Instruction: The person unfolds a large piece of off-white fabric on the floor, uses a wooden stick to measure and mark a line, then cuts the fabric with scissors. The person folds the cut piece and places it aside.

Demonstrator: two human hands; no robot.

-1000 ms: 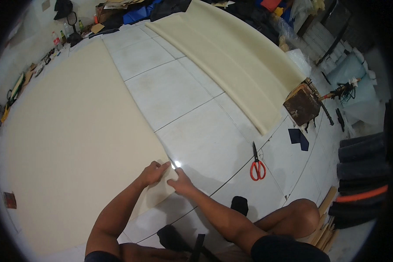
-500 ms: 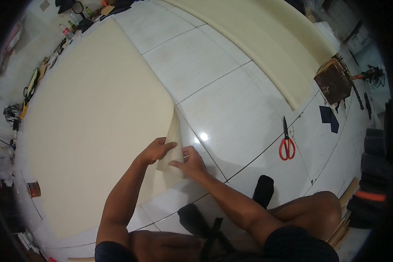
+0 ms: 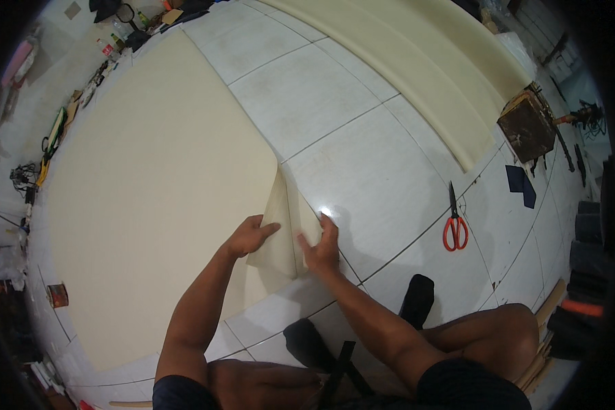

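A large cream sheet (image 3: 150, 184) lies spread over the tiled floor, with its near right corner turned back. My left hand (image 3: 249, 237) pinches this folded-back flap (image 3: 270, 249), thumb on top and fingers partly hidden. At the sheet's right edge, a cream layer (image 3: 299, 212) shows beside the flap. There my right hand (image 3: 324, 249) touches the layer, its thumb and fingers spread apart. To the right of that hand, scissors (image 3: 454, 229) with red handles lie on the tiles, blades pointing away from me.
Another cream sheet (image 3: 417, 75) stretches along the far right, a dark brown block (image 3: 528, 126) at its end. Dark navy scraps (image 3: 521, 184) lie near the block. A small reddish-brown tin-like object (image 3: 58, 295) rests by the left sheet edge. Dark rolls (image 3: 588, 236) line the right side.
My right hand has moved right and slightly up, its thumb leaving the flap. More of the cream layer beside the flap now shows. My left hand keeps its hold.
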